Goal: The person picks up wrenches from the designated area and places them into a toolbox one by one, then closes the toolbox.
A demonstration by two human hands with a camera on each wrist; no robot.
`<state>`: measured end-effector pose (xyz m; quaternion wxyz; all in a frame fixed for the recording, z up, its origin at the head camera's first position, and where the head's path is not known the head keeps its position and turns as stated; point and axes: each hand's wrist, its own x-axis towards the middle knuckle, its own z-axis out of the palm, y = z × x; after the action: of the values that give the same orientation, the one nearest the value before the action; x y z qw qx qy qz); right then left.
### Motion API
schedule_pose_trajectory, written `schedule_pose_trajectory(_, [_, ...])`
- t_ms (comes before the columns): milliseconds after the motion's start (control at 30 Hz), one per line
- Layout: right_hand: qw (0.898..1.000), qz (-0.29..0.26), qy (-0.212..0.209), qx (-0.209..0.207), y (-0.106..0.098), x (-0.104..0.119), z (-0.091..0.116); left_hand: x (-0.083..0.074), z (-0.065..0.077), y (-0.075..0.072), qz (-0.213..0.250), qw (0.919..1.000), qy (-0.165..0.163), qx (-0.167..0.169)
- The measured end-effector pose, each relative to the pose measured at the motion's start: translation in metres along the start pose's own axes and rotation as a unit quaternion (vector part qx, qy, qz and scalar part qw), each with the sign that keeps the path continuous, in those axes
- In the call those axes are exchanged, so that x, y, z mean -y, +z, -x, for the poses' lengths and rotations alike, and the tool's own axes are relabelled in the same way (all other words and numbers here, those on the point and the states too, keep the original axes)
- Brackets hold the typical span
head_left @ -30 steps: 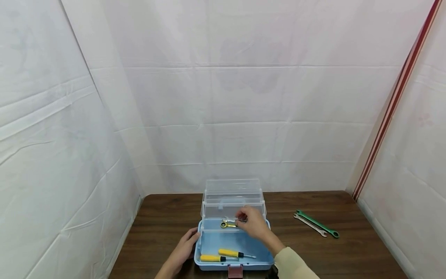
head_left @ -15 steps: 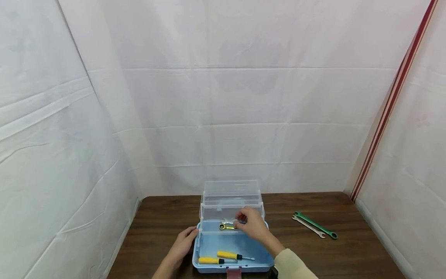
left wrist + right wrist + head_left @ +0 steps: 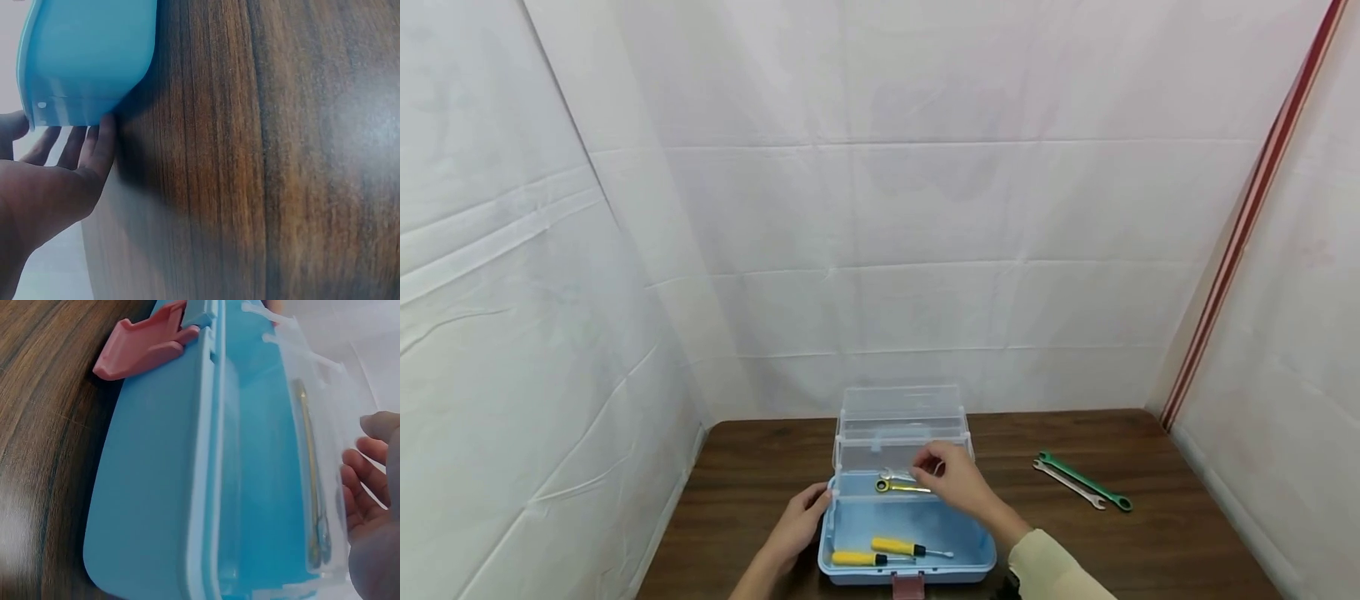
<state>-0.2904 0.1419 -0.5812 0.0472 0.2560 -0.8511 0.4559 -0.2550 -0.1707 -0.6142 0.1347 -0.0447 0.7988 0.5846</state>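
Currently: right hand (image 3: 953, 477), lower centre of the frame, holds nothing. Fingers loosely bent, thumb apart from them; right wrist view agrees. It's over the right part of the clear tray (image 3: 859, 487); can't tell if it touches.

Gold wrench (image 3: 901, 487) and small silver wrench (image 3: 891, 475) lie side by side in that tray, lower centre of frame, gold nearer the bottom edge. Right hand covers part of the silver one. Gold is free of both hands.

Left hand (image 3: 797, 525), lower centre-left, is on the left end of the blue toolbox (image 3: 951, 574). Fingers fairly straight, slightly spread against the end wall, thumb at the rim. Can't tell if the thumb hooks over.

Toolbox sits bottom centre, maroon latch (image 3: 908, 587) hanging at its front, clear lid (image 3: 901, 402) standing up at the back. Two yellow-handled screwdrivers (image 3: 892, 546) lie in the base, near the front wall, tips pointing right.

Right of the box, on the brown table (image 3: 752, 467): green wrench (image 3: 1084, 481) and long silver wrench (image 3: 1067, 484), close together, both slanting down to the right. White sheets (image 3: 925, 208) fill the back and sides, with a red strip (image 3: 1243, 233) at upper right.
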Motion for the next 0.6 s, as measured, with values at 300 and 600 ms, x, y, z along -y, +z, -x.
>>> schedule_pose_trajectory(300, [1.0,-0.003,-0.011,0.012,-0.025,-0.001,0.014,0.007,-0.002,0.002,-0.003,0.9999,-0.008,-0.006])
schedule_pose_trajectory(600, [0.999,0.023,0.015,-0.036,-0.056,-0.018,0.033,0.006,-0.001,0.006,0.01,0.9997,-0.009,-0.019])
